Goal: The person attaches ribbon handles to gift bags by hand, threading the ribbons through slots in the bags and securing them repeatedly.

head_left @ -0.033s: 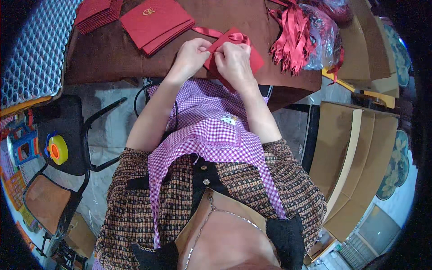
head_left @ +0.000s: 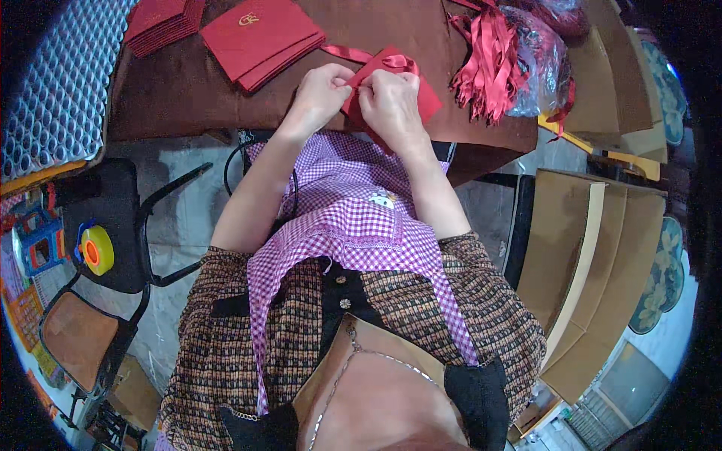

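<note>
At the view's twelve o'clock, the red folder (head_left: 426,96) is pinched at its left edge by the left hand (head_left: 323,96) and grasped by the right hand (head_left: 389,104). The satin ribbon (head_left: 347,53) might be twisted, or the folder creased, if uneven tension is applied.

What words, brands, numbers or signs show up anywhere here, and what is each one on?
Curling gold emblem: on the top flat red folder of the larger-looking stack; I won't copy its design as letters.
Red square folder at the hands: no lettering on the parts that show.
Purple-and-white checked cloth apron: a small white cartoon-like patch, no readable words.
Colourful items at the left edge: too small and blurred to read.
</note>
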`<state>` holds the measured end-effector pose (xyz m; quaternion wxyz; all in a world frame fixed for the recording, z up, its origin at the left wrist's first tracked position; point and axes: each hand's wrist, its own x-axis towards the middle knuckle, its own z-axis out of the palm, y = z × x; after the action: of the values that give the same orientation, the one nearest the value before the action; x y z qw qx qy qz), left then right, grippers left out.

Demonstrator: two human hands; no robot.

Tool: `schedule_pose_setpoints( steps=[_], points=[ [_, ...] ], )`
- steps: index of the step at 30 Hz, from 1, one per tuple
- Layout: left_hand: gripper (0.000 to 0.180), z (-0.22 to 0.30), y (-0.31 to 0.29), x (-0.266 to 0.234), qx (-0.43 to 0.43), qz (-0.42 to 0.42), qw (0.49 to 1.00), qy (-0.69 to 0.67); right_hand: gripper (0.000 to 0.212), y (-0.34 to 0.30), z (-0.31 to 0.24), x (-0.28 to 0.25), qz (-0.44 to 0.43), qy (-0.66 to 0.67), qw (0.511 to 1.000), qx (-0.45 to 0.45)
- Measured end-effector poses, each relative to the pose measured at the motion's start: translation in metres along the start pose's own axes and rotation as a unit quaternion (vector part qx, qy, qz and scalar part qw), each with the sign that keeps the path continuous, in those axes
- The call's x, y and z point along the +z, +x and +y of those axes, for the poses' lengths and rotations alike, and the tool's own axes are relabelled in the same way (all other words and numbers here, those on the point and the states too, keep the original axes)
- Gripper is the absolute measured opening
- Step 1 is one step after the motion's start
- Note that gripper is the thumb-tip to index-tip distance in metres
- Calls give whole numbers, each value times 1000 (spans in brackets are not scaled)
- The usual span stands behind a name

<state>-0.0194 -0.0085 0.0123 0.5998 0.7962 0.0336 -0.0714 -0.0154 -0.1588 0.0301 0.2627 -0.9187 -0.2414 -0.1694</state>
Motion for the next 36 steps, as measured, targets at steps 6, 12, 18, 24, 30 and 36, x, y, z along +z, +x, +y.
schedule_pose_setpoints(
  steps=[6,12,18,24,30,36],
  points=[
    [23,2,-2,16,52,54,996,47,6,1,-13,-8,12,-79,997,-20],
    [24,12,-7,16,97,67,989,84,7,-5,-1,-19,-16,29,999,14],
    [23,14,-15,11,93,38,992,70,17,17,8,-43,12,-15,994,-109],
    [21,23,-16,-6,144,-58,983,94,13,25,21,-63,-127,-32,977,-166],
    [25,24,-6,-21,159,-182,968,72,9,30,23,-72,-170,27,971,-168],
    [18,22,-1,-25,209,-259,937,111,9,31,16,-76,-204,69,962,-168]
  ],
)
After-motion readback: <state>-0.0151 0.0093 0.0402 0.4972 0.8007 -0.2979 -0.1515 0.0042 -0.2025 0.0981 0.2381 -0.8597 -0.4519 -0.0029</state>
